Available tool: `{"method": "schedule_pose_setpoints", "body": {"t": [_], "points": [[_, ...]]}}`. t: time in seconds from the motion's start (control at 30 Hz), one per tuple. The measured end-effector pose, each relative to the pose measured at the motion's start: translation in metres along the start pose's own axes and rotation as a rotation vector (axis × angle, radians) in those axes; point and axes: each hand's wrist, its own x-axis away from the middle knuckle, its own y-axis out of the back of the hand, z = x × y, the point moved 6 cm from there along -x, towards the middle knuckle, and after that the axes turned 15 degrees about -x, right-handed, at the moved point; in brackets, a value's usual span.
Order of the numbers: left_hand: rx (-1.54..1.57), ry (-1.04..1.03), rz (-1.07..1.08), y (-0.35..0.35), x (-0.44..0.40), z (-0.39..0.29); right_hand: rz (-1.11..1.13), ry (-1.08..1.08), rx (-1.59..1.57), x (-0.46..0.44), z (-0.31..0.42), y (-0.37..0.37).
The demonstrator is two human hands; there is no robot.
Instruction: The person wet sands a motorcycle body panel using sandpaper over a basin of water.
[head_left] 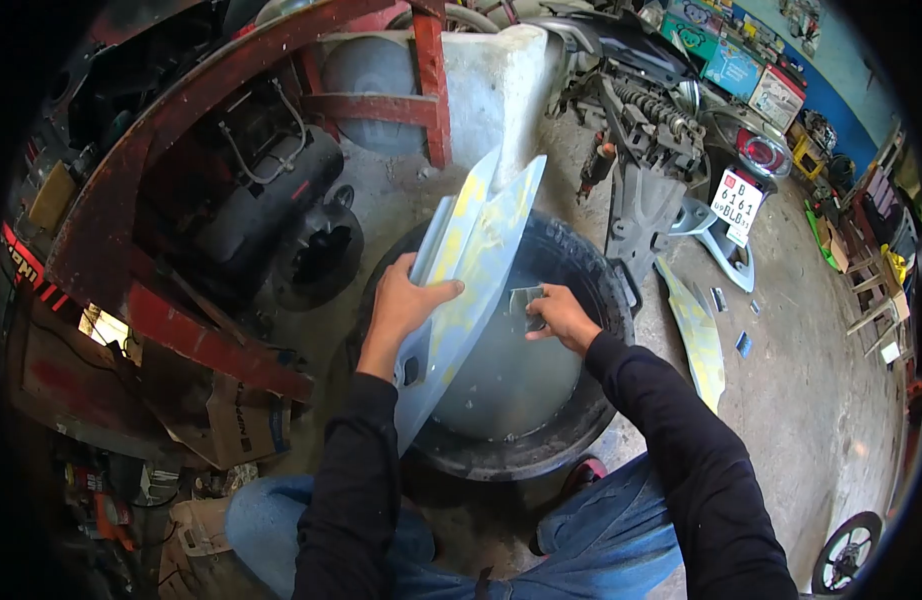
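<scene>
My left hand (406, 305) grips a long grey panel (471, 270) with yellowish patches by its left edge, the thumb lying on its face. The panel is tilted over a round black tub (491, 465) of cloudy water (511, 385). Right of the panel, my right hand (561, 318) pinches a small dark grey sheet (524, 308) between thumb and fingers, above the water. The sheet does not touch the panel's face as far as I can see.
A second patched panel (693, 335) lies on the floor at the right, beside small blue and dark pieces (744, 345). Behind stands a partly stripped motorcycle (651, 130). A red frame (206, 340) is at the left, a wheel (847, 552) at the lower right.
</scene>
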Motion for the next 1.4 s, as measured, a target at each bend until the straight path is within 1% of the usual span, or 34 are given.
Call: {"method": "schedule_pose_setpoints", "body": {"t": [0.03, 0.13, 0.17, 0.3, 0.33, 0.4, 0.43, 0.47, 0.5, 0.53, 0.57, 0.6, 0.63, 0.67, 0.73, 0.77, 0.8, 0.87, 0.93, 1.0, 1.03, 1.1, 1.13, 1.2, 1.23, 1.27, 1.3, 1.33, 1.37, 1.4], "points": [[0.055, 0.024, 0.055, 0.001, 0.003, -0.001, -0.001, -0.018, 0.025, -0.001, -0.008, 0.004], [0.133, 0.019, 0.078, -0.005, 0.005, 0.007, -0.001, -0.047, 0.078, -0.006, -0.021, 0.014], [0.219, 0.032, 0.096, -0.008, 0.006, 0.011, 0.004, -0.086, 0.118, -0.008, -0.026, 0.017], [0.283, 0.082, 0.180, -0.024, 0.008, 0.027, 0.043, -0.167, 0.168, -0.011, -0.057, 0.027], [0.296, 0.094, 0.161, -0.026, 0.008, 0.030, 0.040, -0.177, 0.166, -0.012, -0.069, 0.031], [0.305, 0.104, 0.144, -0.027, 0.007, 0.029, -0.041, -0.218, 0.218, -0.015, -0.091, 0.039], [0.237, 0.098, 0.107, -0.024, 0.006, 0.029, -0.039, -0.223, 0.215, -0.018, -0.097, 0.041], [0.166, 0.093, 0.071, -0.020, 0.006, 0.029, -0.102, -0.252, 0.200, -0.022, -0.102, 0.048], [0.161, 0.099, 0.074, -0.018, 0.007, 0.028, -0.163, -0.280, 0.186, -0.027, -0.108, 0.056], [0.166, 0.099, 0.047, -0.014, 0.010, 0.024, -0.159, -0.291, 0.180, -0.045, -0.134, 0.080], [0.171, 0.096, 0.017, -0.010, 0.012, 0.020, -0.091, -0.178, 0.362, -0.078, -0.164, 0.114], [0.165, 0.097, 0.020, -0.006, 0.014, 0.016, -0.022, -0.057, 0.540, -0.098, -0.177, 0.127], [0.100, 0.114, 0.016, -0.003, 0.017, 0.014, -0.387, -0.337, 0.070, -0.057, -0.142, 0.100], [0.039, 0.126, 0.006, -0.002, 0.017, 0.011, -0.387, -0.335, 0.068, -0.056, -0.136, 0.096], [0.026, 0.129, 0.002, -0.005, 0.019, 0.011, -0.174, -0.292, -0.136, -0.049, -0.132, 0.074], [0.018, 0.130, -0.014, -0.005, 0.017, 0.010, -0.104, -0.283, -0.161, -0.050, -0.118, 0.065], [0.015, 0.131, -0.012, -0.005, 0.016, 0.011, -0.032, -0.277, -0.185, -0.042, -0.087, 0.048], [0.007, 0.170, 0.001, -0.008, 0.017, 0.014, 0.183, -0.166, -0.175, -0.022, -0.014, 0.008], [0.034, 0.181, 0.012, -0.016, 0.017, 0.021, 0.300, -0.084, -0.017, 0.009, 0.056, -0.035], [0.058, 0.188, 0.025, -0.022, 0.015, 0.028, 0.393, 0.002, 0.153, 0.029, 0.096, -0.077], [0.054, 0.176, 0.049, -0.024, 0.013, 0.030, 0.393, 0.004, 0.151, 0.027, 0.100, -0.090], [0.054, 0.161, 0.072, -0.030, 0.010, 0.035, 0.445, 0.367, 0.386, 0.030, 0.123, -0.116], [0.116, 0.150, 0.098, -0.037, 0.008, 0.038, 0.443, 0.368, 0.390, 0.030, 0.123, -0.122], [0.180, 0.141, 0.123, -0.044, 0.008, 0.039, 0.300, 0.764, 0.656, 0.041, 0.138, -0.129], [0.310, 0.120, 0.137, -0.047, 0.011, 0.034, 0.254, 0.792, 0.682, 0.048, 0.134, -0.128], [0.439, 0.100, 0.150, -0.048, 0.012, 0.031, 0.255, 0.791, 0.682, 0.050, 0.124, -0.126], [0.439, 0.102, 0.150, -0.049, 0.011, 0.034, 0.292, 0.929, 0.723, 0.055, 0.112, -0.123], [0.514, 0.143, 0.191, -0.055, 0.010, 0.039, 0.331, 1.067, 0.764, 0.062, 0.098, -0.119], [0.589, 0.185, 0.232, -0.061, 0.009, 0.043, 0.334, 1.065, 0.767, 0.065, 0.081, -0.113], [0.591, 0.189, 0.232, -0.062, 0.010, 0.044, 0.354, 1.137, 0.863, 0.075, 0.062, -0.110]]}}
